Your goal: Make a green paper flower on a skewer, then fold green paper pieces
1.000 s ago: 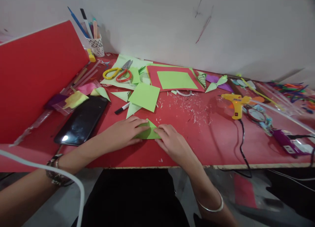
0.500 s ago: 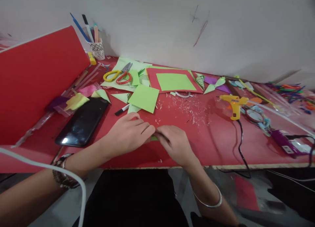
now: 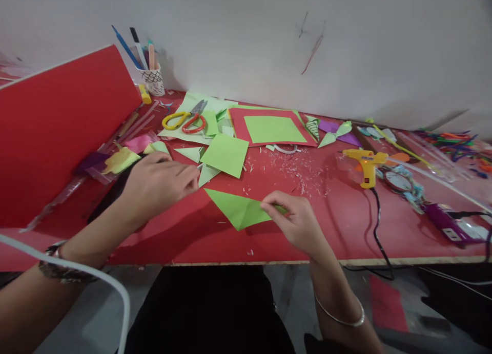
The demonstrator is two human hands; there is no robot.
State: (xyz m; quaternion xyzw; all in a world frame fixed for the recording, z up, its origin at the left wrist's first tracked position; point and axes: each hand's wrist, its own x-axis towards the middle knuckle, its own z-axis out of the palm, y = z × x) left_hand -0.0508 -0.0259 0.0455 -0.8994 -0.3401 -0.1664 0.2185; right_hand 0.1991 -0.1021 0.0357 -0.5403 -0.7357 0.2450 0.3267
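My right hand (image 3: 294,218) pinches the right end of a green paper (image 3: 240,208) between thumb and fingers. The paper is folded into a triangle, and one corner points toward the table's front edge. Off to the left, my left hand (image 3: 163,177) is closed around a marker (image 3: 200,166). Only the marker's pale end shows past the fingers; the rest is hidden. Just beyond lies a flat green paper square (image 3: 226,155), with a paler green piece (image 3: 208,174) partly under it. Beneath my left forearm, a black phone (image 3: 111,198) is mostly covered.
Scissors (image 3: 184,121) rest on pale green sheets behind. A red sheet (image 3: 240,126) with a green rectangle lies near the wall. At right are a yellow glue gun (image 3: 367,164) with cord and a purple power strip (image 3: 448,223). A red board (image 3: 65,133) leans at left.
My hands have moved apart. The left one went left onto the marker, while the right moved slightly right with the green paper, whose triangle now shows.
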